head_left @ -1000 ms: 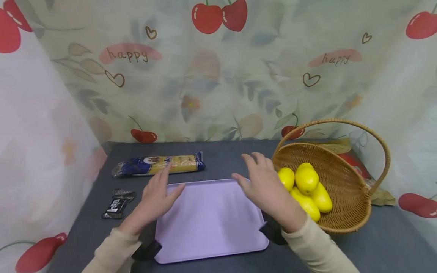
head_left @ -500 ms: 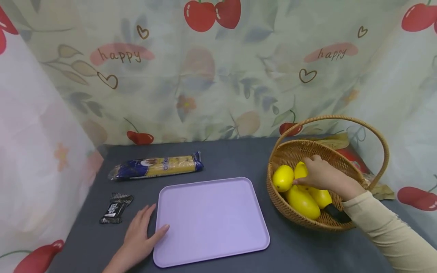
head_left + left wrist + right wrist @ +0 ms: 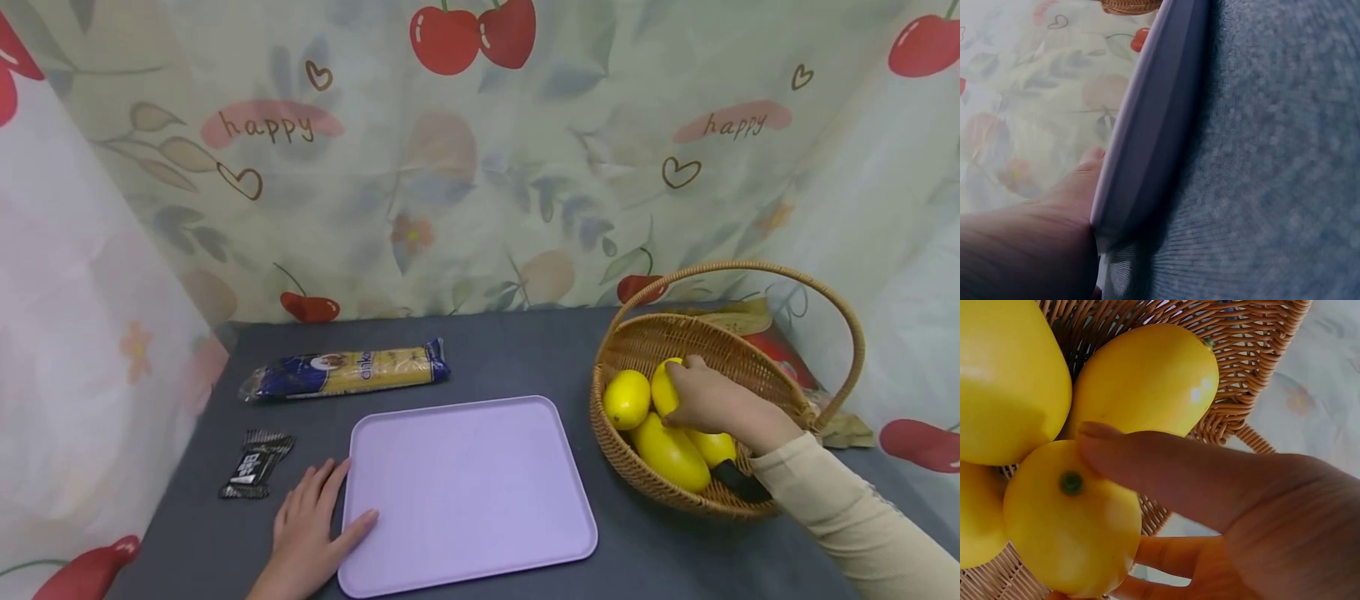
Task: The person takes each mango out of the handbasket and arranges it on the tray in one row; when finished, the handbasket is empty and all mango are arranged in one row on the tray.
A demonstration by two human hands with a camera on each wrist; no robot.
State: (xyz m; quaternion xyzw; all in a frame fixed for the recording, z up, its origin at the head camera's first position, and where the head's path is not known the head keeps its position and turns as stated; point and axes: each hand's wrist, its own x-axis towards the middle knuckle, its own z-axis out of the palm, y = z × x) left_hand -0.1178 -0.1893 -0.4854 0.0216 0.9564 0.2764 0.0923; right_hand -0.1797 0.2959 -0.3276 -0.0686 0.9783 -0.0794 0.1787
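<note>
My right hand reaches into the wicker basket and holds a smooth yellow mango-like fruit. In the right wrist view, the thumb lies over its top beside a green stem nub, and fingers curl round its underside. Other yellow fruits of the same kind sit against it, one oblong fruit in front and a rounder fruit to its left. My left hand rests at the left edge of a lilac tray, fingers extended outside the rim and thumb over it.
A blue-and-yellow pasta packet lies behind the tray. Left of the tray is a small black wrapped packet. The basket's tall arched handle rises over the fruit. A red-and-brown package lies partly hidden behind the basket.
From above the tray, both hands have parted: the right went into the basket and now holds a fruit, the left came down to the tray's left edge.
</note>
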